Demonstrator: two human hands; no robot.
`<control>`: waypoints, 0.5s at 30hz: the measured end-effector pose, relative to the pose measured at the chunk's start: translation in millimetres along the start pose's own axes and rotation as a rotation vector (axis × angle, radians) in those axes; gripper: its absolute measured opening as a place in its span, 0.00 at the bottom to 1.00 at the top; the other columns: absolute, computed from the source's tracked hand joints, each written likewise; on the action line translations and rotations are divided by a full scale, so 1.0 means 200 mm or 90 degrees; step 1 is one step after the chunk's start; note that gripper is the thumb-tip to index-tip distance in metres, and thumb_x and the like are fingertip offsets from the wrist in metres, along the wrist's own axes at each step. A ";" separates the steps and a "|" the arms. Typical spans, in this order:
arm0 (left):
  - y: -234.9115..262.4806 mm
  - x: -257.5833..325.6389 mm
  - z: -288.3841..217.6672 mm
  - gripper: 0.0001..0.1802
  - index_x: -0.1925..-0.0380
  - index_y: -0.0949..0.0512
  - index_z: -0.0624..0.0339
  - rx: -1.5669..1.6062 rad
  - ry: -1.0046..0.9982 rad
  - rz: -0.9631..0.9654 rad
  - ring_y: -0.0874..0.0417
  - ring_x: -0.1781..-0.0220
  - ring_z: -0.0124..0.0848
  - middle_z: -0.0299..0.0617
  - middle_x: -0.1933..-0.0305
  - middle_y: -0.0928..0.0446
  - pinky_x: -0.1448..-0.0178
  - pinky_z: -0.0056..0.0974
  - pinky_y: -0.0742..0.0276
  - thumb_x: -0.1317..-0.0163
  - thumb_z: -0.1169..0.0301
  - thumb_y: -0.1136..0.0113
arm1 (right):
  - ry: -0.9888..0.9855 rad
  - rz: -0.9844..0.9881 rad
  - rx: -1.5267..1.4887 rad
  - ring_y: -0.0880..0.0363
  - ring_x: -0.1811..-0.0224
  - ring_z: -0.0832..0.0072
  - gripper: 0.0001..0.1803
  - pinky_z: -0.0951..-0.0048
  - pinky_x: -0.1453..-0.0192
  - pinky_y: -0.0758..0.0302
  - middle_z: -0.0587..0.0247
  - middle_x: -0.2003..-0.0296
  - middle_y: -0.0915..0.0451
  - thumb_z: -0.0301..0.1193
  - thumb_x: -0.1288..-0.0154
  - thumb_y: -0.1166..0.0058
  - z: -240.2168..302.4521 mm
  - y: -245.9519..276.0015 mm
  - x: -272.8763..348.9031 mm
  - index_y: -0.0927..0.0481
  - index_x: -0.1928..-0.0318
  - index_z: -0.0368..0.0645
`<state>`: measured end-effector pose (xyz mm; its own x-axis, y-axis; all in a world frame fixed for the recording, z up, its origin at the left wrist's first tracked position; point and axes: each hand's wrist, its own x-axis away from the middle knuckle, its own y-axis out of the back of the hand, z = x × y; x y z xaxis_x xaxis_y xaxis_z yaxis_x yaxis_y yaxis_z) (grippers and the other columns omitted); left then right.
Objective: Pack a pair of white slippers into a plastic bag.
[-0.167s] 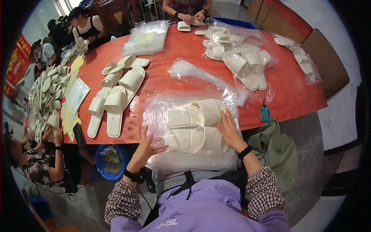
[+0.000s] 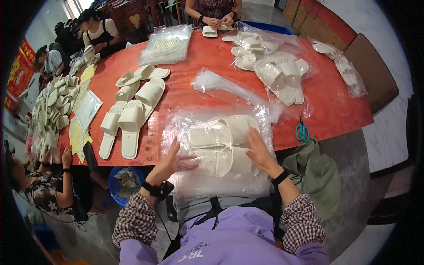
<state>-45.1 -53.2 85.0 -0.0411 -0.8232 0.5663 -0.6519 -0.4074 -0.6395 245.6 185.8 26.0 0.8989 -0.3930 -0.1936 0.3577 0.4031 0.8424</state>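
Before me a pair of cream slippers (image 2: 207, 137) lies side by side in a clear plastic bag, on top of a stack of flat clear bags (image 2: 221, 186). My right hand (image 2: 261, 152) is at the pair's right end, fingers spread beside the straps. Whether it presses on the plastic I cannot tell. At the left end, my left hand (image 2: 168, 164) stands on edge with its fingers apart, some of them blurred over the plastic. Neither hand grips anything.
Unbagged slippers (image 2: 131, 128) stand left on the red table (image 2: 176, 95). Bagged slippers (image 2: 282, 77) lie far right, and teal-handled scissors (image 2: 302, 131) rest at the edge. A blue bin (image 2: 126, 185) is below. Co-workers sit around, beside a slipper heap (image 2: 55, 104).
The bagged slippers have shifted slightly left. My right hand has moved a little left and down, and my left hand's fingers have changed angle, staying apart.
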 end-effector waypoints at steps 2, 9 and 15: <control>-0.10 -0.05 0.00 0.45 0.26 0.72 0.37 -0.166 -0.229 -0.041 0.23 0.40 0.51 0.68 0.34 0.37 0.38 0.48 0.26 0.29 0.63 0.50 | -0.024 0.010 -0.037 0.57 0.25 0.46 0.40 0.57 0.23 0.56 0.39 0.28 0.56 0.50 0.27 0.61 0.02 0.02 0.02 0.53 0.27 0.36; -0.22 0.10 -0.10 0.43 0.25 0.59 0.41 -0.212 -0.529 -0.051 0.33 0.31 0.48 0.59 0.29 0.42 0.32 0.46 0.31 0.34 0.78 0.50 | -0.065 0.014 -0.031 0.59 0.24 0.48 0.43 0.58 0.23 0.59 0.38 0.27 0.58 0.56 0.27 0.68 0.03 0.02 0.04 0.56 0.27 0.37; 0.09 0.09 -0.13 0.31 0.31 0.46 0.67 0.126 -0.571 -0.022 0.35 0.29 0.41 0.52 0.28 0.41 0.32 0.38 0.31 0.34 0.77 0.53 | -0.095 -0.016 0.035 0.59 0.24 0.48 0.41 0.57 0.23 0.58 0.38 0.27 0.58 0.54 0.27 0.66 0.00 -0.01 0.07 0.56 0.27 0.36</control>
<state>-77.2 -66.2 97.1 0.6328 -0.7740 0.0237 -0.4975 -0.4298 -0.7535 258.0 180.0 22.1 0.8412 -0.5220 -0.1411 0.3612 0.3483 0.8650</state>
